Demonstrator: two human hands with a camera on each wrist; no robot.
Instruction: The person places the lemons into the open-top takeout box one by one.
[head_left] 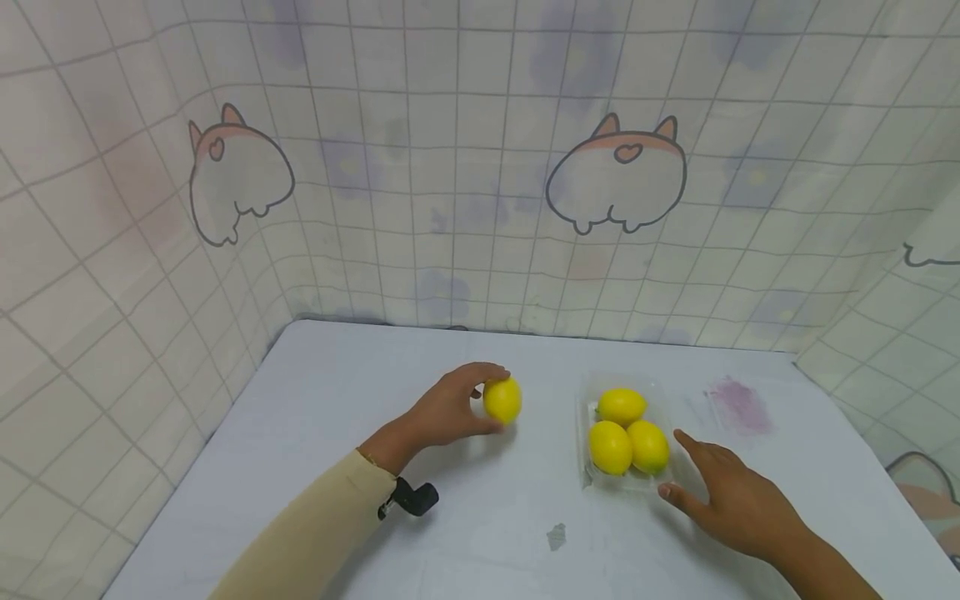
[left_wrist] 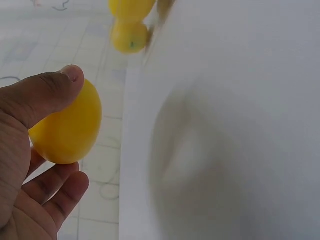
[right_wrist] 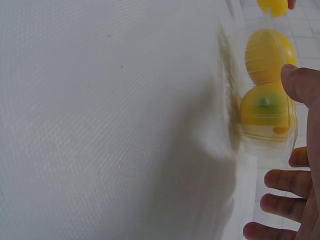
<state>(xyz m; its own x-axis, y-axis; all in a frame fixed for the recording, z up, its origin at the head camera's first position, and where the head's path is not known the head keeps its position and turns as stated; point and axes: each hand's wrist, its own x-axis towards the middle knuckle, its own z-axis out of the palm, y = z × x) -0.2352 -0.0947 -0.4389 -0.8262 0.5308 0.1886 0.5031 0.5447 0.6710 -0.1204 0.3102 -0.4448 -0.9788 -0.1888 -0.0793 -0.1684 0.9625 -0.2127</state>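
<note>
My left hand grips a yellow lemon between thumb and fingers. In the left wrist view the held lemon is raised off the table, with the thumb across its top side. To the right, a clear plastic container holds three lemons: one lemon at the back and two side by side in front. My right hand is beside the container's right side with its fingers spread, holding nothing. In the right wrist view the thumb is close to the container wall; whether it touches is unclear.
The white table carries a pinkish stain at the right and a small grey patch in front. A tiled-pattern curtain closes off the back and sides. A black strap piece hangs at my left wrist.
</note>
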